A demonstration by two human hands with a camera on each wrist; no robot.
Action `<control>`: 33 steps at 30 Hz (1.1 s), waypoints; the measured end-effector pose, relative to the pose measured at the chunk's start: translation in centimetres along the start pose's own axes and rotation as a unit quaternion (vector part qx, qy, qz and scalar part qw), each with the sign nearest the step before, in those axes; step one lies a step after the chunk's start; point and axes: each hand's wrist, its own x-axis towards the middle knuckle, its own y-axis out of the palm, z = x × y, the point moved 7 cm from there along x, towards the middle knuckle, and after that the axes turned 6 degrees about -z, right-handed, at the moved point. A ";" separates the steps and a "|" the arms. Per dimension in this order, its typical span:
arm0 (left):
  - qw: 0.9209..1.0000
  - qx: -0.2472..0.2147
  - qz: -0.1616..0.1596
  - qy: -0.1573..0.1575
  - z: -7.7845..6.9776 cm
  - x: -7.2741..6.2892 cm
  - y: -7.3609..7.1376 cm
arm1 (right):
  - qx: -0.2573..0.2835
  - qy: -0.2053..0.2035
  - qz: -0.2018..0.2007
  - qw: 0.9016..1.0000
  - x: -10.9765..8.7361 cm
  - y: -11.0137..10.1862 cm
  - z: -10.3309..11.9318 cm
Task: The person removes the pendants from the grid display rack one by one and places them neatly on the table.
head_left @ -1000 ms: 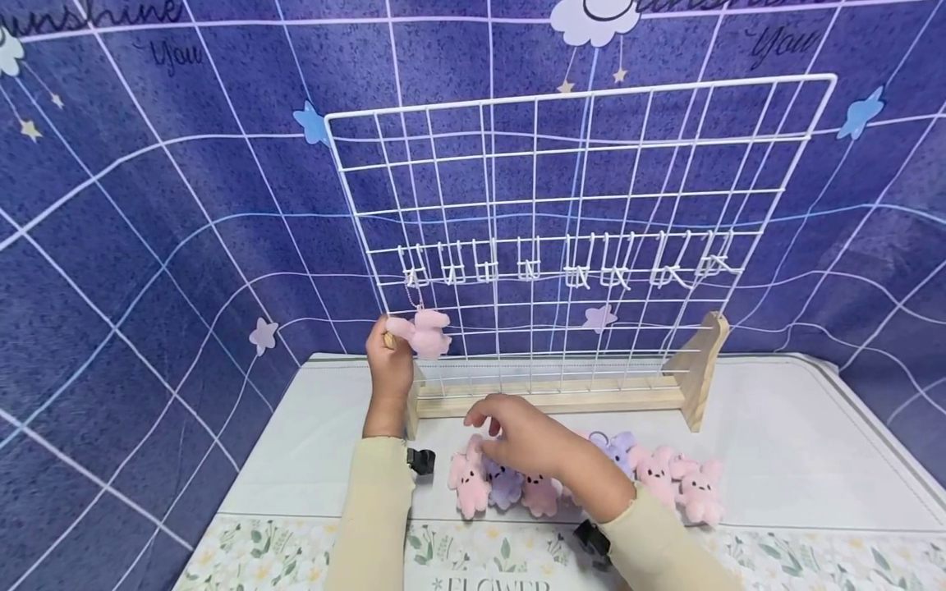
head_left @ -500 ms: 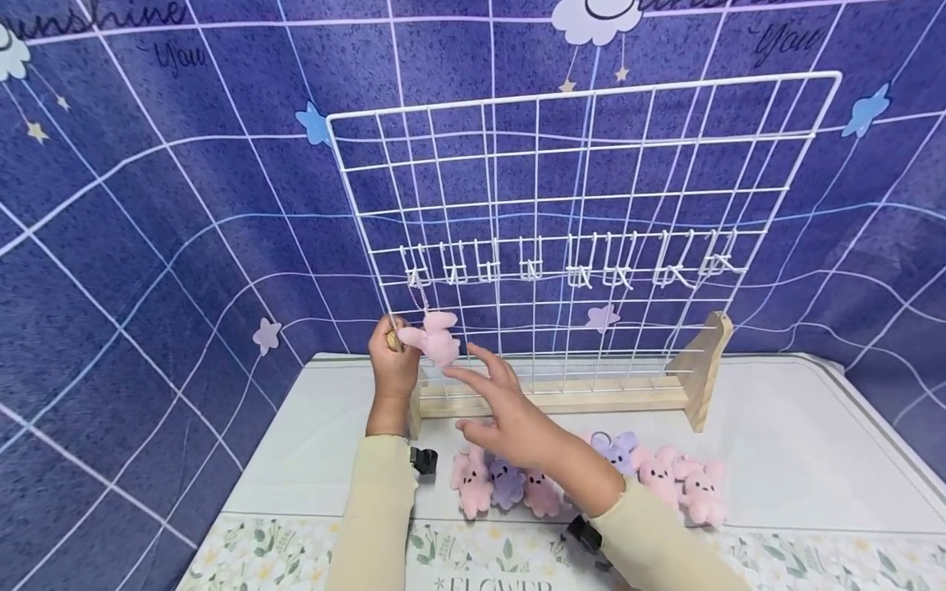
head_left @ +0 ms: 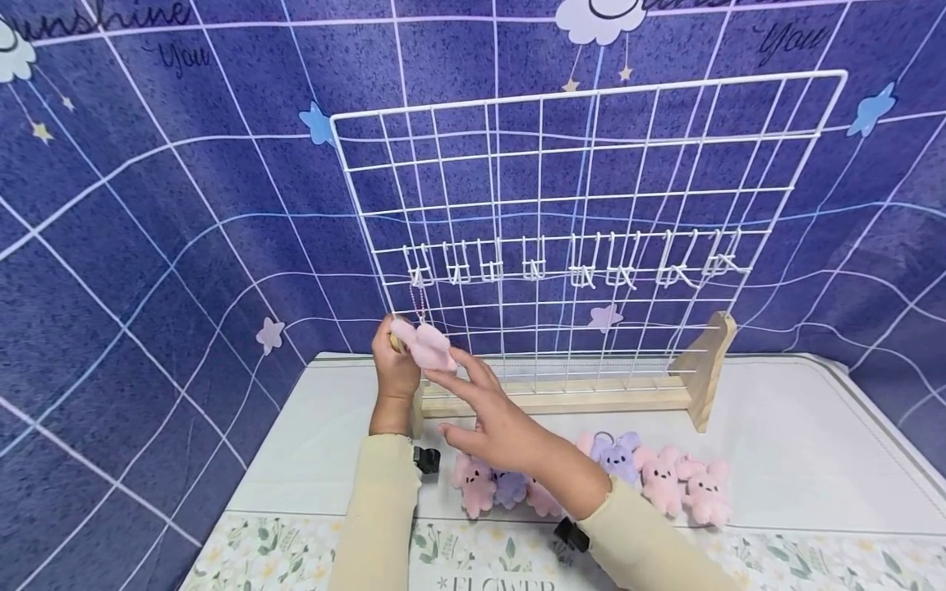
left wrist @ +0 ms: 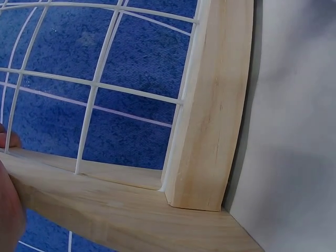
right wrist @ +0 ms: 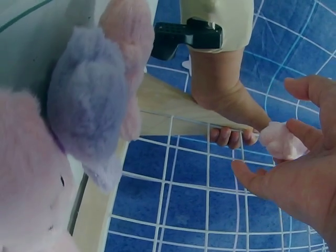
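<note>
A pink plush bunny keychain (head_left: 427,345) hangs by its bead chain (head_left: 420,301) from the leftmost hook (head_left: 419,272) of the white wire grid rack (head_left: 587,152). The left hand (head_left: 397,373) grips the upper end of the rack's left wooden side support; in the left wrist view that wooden post (left wrist: 215,105) meets the base at the table. The right hand (head_left: 493,417) has its extended index and middle fingertips at the bunny's lower right side, its thumb held apart. In the right wrist view, the right hand (right wrist: 299,178) is spread beside the bunny (right wrist: 283,140).
Several plush bunnies lie in a row in front of the rack, including a pink one (head_left: 475,484) and a purple one (head_left: 617,456). More white hooks (head_left: 619,271) line the grid. A blue patterned cloth (head_left: 185,246) stands behind. Black cameras (head_left: 426,460) sit on both wrists.
The right hand has risen from above the row of bunnies to the hanging one, which has tilted and swung slightly. The left hand keeps its grip on the support.
</note>
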 end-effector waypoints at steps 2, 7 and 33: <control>1.000 0.006 -0.001 -0.005 0.6 0.0 0.0 | 0.004 -0.002 -0.008 1.000 0.0 -0.1 0.2; 0.999 0.002 -0.008 -0.036 3.5 -0.1 0.0 | 0.010 -0.033 -0.050 0.998 0.0 -0.9 1.2; 0.990 -0.123 0.008 -0.070 5.1 0.2 0.0 | 0.068 -0.035 -0.233 0.969 -0.8 -5.0 2.7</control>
